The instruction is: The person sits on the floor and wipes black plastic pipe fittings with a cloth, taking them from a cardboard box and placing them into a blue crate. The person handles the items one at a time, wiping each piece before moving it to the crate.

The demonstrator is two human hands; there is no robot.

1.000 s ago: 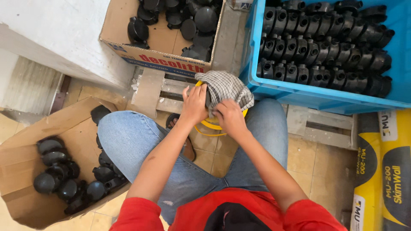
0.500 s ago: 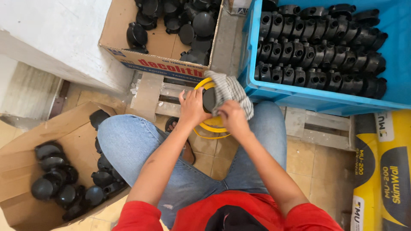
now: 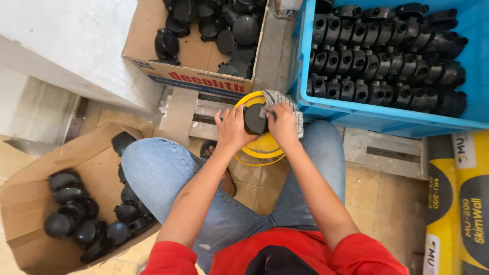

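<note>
Head view shows both hands over the knees. Left hand (image 3: 232,128) grasps the black cap (image 3: 253,118) from its left side, fingers closed on the rim. Right hand (image 3: 281,124) is clenched on a checked cloth (image 3: 285,102) and presses it against the cap. Just under both grips sits a yellow bucket (image 3: 262,145). Beyond the right grip stands a blue crate (image 3: 387,119) of black fittings; beyond the left grip, a carton (image 3: 196,56) of caps.

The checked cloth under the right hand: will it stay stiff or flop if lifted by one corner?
Probably floppy: the checked cloth drapes and folds over the round black part under the right hand. It looks thin, so likely light. It would likely bunch rather than slide. The left hand holds the part.
</note>
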